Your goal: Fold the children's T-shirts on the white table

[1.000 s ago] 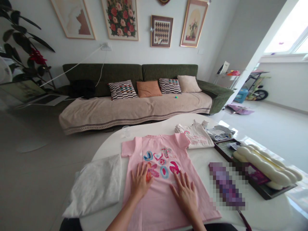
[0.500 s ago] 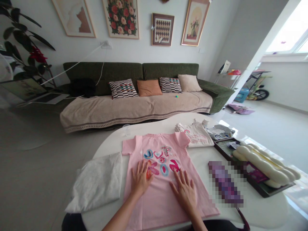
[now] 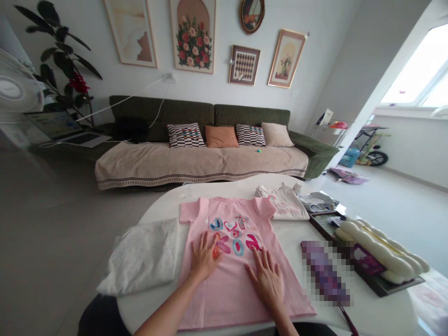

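A pink T-shirt (image 3: 229, 298) with colourful printed letters lies spread flat, front up, on the white round table (image 3: 378, 310). My left hand (image 3: 205, 256) rests flat on the shirt's middle, fingers spread, just below the print. My right hand (image 3: 268, 280) lies flat on the shirt a little lower and to the right, fingers stretched out. Neither hand holds anything.
A folded grey-white cloth (image 3: 143, 261) lies left of the shirt. A folded white printed shirt (image 3: 287, 205) sits at the back right. A dark tray (image 3: 371, 280) with a cream wavy object (image 3: 381, 247) stands at the right. A green sofa (image 3: 196, 135) stands beyond the table.
The camera has tilted up and shifted slightly. Both hands stay flat on the pink shirt in nearly the same places.
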Demonstrator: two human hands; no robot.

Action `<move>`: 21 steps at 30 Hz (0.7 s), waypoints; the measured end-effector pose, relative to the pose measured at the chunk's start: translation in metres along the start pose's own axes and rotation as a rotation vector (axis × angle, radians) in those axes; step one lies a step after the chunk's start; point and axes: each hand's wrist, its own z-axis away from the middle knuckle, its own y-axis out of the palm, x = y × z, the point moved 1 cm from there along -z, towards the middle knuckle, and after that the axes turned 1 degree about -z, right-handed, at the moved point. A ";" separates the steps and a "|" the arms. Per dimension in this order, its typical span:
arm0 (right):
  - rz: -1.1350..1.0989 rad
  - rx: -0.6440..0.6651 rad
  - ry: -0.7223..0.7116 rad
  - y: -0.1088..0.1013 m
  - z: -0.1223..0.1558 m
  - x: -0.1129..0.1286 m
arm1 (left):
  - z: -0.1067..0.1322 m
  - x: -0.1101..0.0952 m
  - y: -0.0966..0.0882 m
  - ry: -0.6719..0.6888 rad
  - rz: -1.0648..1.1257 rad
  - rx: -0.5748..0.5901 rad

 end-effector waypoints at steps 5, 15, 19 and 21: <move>-0.014 0.043 -0.005 0.002 0.002 -0.001 | 0.007 0.000 0.001 0.021 -0.005 0.002; -0.077 0.217 -0.021 -0.043 0.012 -0.005 | -0.024 0.033 -0.037 0.296 0.036 0.163; -0.312 0.239 -0.267 -0.038 0.033 0.075 | -0.061 0.056 -0.037 0.252 -0.004 0.097; -0.401 0.272 -0.378 -0.027 0.044 0.109 | -0.075 0.066 -0.033 0.236 -0.050 0.119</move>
